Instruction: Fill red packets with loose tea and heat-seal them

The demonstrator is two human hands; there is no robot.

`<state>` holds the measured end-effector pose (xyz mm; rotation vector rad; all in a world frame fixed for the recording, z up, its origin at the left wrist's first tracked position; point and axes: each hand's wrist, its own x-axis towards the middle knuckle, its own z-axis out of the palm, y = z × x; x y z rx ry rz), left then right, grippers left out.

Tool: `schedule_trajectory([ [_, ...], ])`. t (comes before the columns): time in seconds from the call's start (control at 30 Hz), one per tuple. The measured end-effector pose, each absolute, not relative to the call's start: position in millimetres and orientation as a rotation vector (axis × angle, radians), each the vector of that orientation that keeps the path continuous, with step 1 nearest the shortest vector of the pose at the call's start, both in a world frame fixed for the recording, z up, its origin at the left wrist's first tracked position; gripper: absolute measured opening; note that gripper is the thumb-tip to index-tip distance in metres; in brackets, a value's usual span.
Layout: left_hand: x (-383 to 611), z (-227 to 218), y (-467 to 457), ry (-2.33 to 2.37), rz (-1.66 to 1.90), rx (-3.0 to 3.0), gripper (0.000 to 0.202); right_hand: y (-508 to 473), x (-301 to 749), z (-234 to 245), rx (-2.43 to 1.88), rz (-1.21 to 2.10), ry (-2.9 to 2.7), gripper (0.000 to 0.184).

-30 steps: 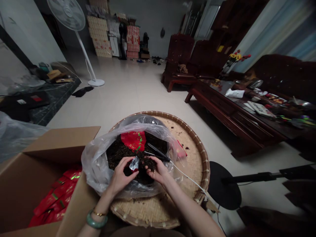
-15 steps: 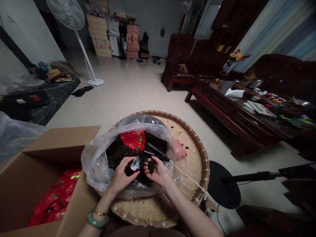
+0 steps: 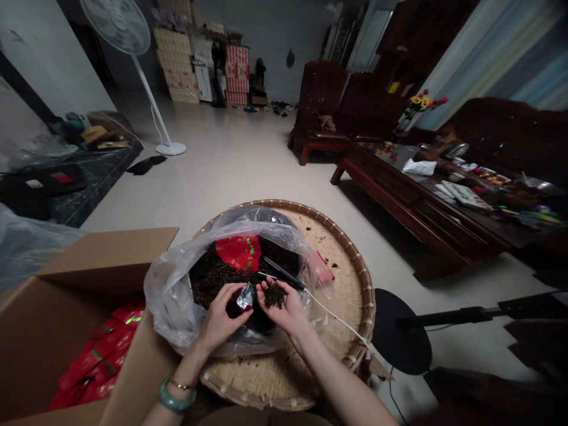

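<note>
Between the thumb and fingers of my left hand [image 3: 222, 310] is a small foil packet [image 3: 245, 297], silver inside with red at its lower edge. My right hand [image 3: 290, 310] is palm up and cupped under a small heap of dark dried tea leaves [image 3: 274, 294], close beside the packet. Both hands are over an open clear plastic bag [image 3: 165, 302] of loose dark leaves [image 3: 206, 278]. On those leaves lie a red packet with green and gold print [image 3: 239, 253] and a black tong-like tool [image 3: 284, 272] with a white cord.
The bag stands on a round woven bamboo tray [image 3: 350, 278] with scattered leaf bits and a red packet [image 3: 326, 266]. At left, an open cardboard box [image 3: 133, 367] holds several red packets [image 3: 100, 355]. A black round stand base [image 3: 402, 331] is at right, near a wooden table [image 3: 412, 204].
My right palm has turned further upward, so the heap of tea leaves lies more open to view. My left hand still holds the foil packet in nearly the same place.
</note>
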<state>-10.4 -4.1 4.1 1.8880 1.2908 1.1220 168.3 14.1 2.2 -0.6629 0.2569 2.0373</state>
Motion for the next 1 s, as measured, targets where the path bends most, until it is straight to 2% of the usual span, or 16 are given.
schedule_trajectory([
  [0.37, -10.2, 0.1, -4.8, 1.299, 1.113, 1.922, 0.041, 16.2, 167.9, 8.9, -0.642, 1.962, 0.209, 0.021],
  [0.83, 8.2, -5.2, -10.8, 1.414, 1.144, 1.966, 0.039, 13.9, 154.8, 65.0, -0.653, 1.709, -0.023, 0.036],
  [1.0, 11.6, -6.6, -9.6, 1.419, 1.167, 1.964, 0.039, 9.8, 144.1, 71.8, -0.711, 1.659, -0.114, 0.038],
])
